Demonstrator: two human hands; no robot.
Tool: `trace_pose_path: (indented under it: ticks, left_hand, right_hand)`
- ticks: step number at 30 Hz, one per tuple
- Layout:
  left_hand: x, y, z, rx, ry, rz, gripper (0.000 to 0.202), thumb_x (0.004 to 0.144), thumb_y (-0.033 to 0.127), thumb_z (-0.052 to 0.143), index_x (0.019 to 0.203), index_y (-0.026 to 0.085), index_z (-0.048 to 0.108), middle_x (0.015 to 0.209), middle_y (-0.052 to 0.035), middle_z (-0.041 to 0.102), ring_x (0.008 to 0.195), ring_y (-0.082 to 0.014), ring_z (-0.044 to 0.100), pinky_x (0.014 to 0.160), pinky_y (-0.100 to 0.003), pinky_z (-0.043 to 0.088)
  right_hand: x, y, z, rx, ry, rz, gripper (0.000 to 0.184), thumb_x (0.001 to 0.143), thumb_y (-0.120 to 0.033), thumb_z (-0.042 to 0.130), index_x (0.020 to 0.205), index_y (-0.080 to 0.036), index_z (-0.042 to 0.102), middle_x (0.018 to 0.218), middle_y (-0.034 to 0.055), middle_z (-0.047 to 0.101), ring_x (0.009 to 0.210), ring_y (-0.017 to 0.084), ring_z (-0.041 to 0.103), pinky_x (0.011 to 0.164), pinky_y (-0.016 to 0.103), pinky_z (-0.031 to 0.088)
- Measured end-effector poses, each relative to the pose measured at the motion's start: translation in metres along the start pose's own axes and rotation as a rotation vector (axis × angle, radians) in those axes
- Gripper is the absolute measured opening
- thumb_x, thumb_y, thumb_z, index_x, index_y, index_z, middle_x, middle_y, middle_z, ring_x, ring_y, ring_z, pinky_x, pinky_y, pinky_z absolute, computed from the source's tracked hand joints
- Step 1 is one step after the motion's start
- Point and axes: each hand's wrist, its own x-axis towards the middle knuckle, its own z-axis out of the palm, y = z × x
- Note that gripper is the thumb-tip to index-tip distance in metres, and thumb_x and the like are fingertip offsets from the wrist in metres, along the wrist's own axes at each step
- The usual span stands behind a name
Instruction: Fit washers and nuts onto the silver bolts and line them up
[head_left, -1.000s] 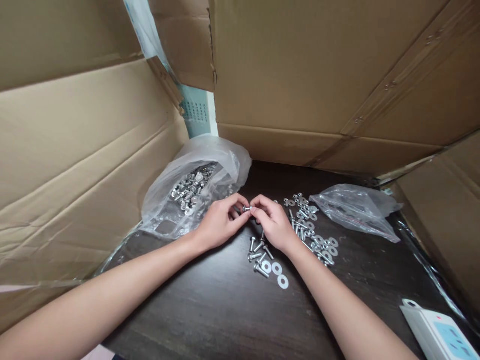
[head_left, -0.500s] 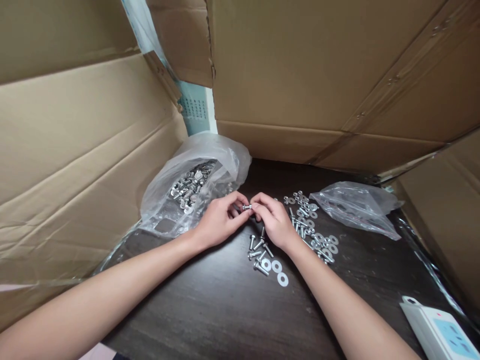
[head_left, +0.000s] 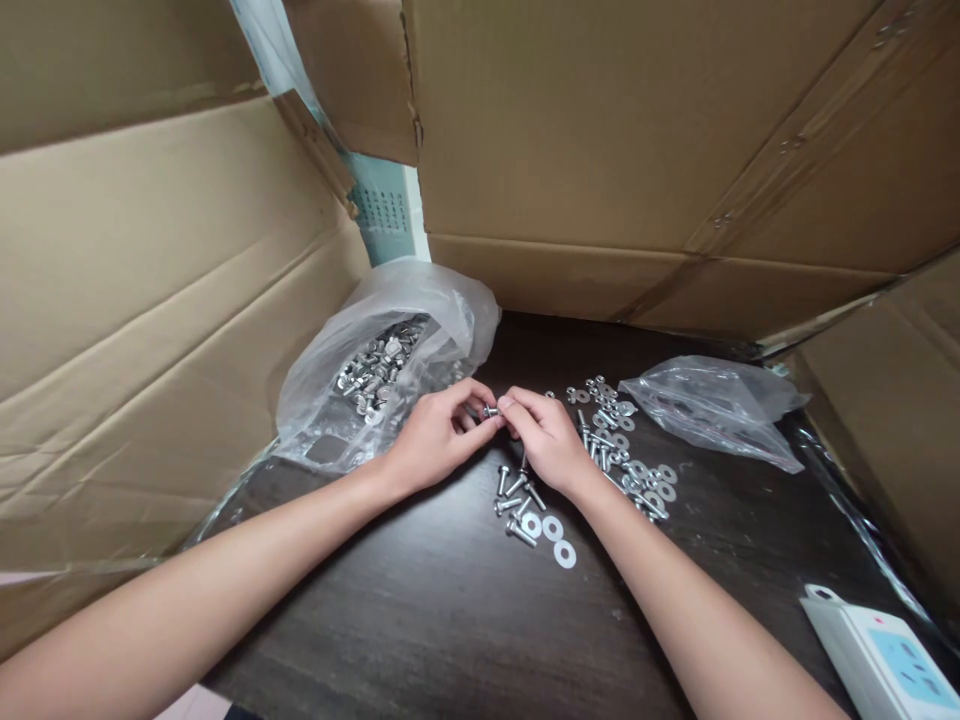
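Between my two hands, over the middle of the table, is a small metal bolt (head_left: pixel 491 411). My left hand (head_left: pixel 444 432) is closed, pinching it from the left with thumb and fingers. From the right, the thumb and fingers of my right hand (head_left: pixel 541 430) close on its other end, covering that part; whether a nut is on it I cannot tell. Just below my hands lie several loose bolts (head_left: pixel 514 486) and three flat washers (head_left: pixel 553 528). Right of my right hand spreads a pile of bolts, nuts and washers (head_left: pixel 616 445).
An open plastic bag (head_left: pixel 300 400) holding many bolts stands beyond my left hand. A flattened clear bag (head_left: pixel 712 400) lies at the right. A white power strip (head_left: pixel 862 640) sits near the front right. Cardboard walls (head_left: pixel 600 130) surround the dark table (head_left: pixel 420 620).
My fingers have shifted slightly around the bolt, and my right fingertips now cover more of its end. The whole view has moved a little; the loose parts lie as before.
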Motion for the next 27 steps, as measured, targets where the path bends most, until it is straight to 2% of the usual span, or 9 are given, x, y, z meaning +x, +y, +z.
trace_pose_path:
  ticks: [4,6,14,21,23,27]
  left_hand:
    - [-0.0003,0.0022,-0.0003,0.010,-0.005,0.013,0.016,0.092,0.031,0.068,0.100,0.018,0.065,0.084,-0.0005,0.071,0.068,-0.0117,0.064,0.064,-0.023,0.052]
    - [-0.0002,0.0032,-0.0004,0.020,-0.012,0.019,0.016,0.093,0.031,0.068,0.099,0.017,0.065,0.083,-0.0005,0.071,0.067,-0.0117,0.064,0.063,-0.023,0.052]
    - [0.0002,-0.0009,0.0005,-0.013,-0.013,0.008,0.017,0.090,0.029,0.070,0.100,0.017,0.065,0.085,-0.0011,0.071,0.064,-0.0110,0.063,0.061,-0.023,0.052]
    - [0.0004,-0.0004,0.0009,-0.037,-0.011,-0.020,0.018,0.089,0.031,0.071,0.100,0.017,0.065,0.086,-0.0010,0.071,0.065,-0.0111,0.063,0.061,-0.023,0.052]
    - [0.0007,0.0010,0.0007,-0.040,-0.010,-0.020,0.018,0.090,0.031,0.071,0.100,0.017,0.066,0.085,-0.0008,0.072,0.066,-0.0113,0.063,0.062,-0.023,0.052]
    - [0.0007,0.0033,-0.0005,-0.018,-0.010,-0.005,0.016,0.092,0.032,0.069,0.099,0.018,0.066,0.084,-0.0002,0.072,0.066,-0.0113,0.064,0.062,-0.023,0.052]
  right_hand:
    - [-0.0001,0.0002,-0.0009,0.037,0.014,-0.032,0.018,0.090,-0.030,0.052,0.076,-0.021,0.056,0.071,-0.0004,0.056,0.069,0.017,0.051,0.067,0.030,0.038]
    - [0.0002,0.0010,-0.0011,0.034,0.005,-0.024,0.015,0.088,-0.028,0.052,0.075,-0.021,0.057,0.071,-0.0004,0.056,0.069,0.017,0.051,0.066,0.030,0.038]
    - [0.0003,0.0026,-0.0011,0.035,-0.026,-0.004,0.028,0.094,-0.035,0.050,0.071,-0.020,0.056,0.066,-0.0010,0.054,0.064,0.016,0.049,0.063,0.030,0.036]
    - [-0.0002,0.0018,0.0005,-0.017,-0.012,-0.004,0.040,0.099,-0.041,0.046,0.064,-0.022,0.044,0.061,-0.0026,0.045,0.060,0.014,0.043,0.059,0.029,0.031]
    - [-0.0002,0.0008,-0.0001,-0.010,0.004,-0.016,0.037,0.098,-0.040,0.047,0.066,-0.022,0.047,0.062,-0.0023,0.046,0.061,0.015,0.044,0.060,0.029,0.033]
    - [-0.0002,0.0002,-0.0016,0.038,0.003,-0.026,0.019,0.091,-0.032,0.050,0.076,-0.021,0.056,0.066,-0.0015,0.052,0.066,0.016,0.049,0.065,0.030,0.037]
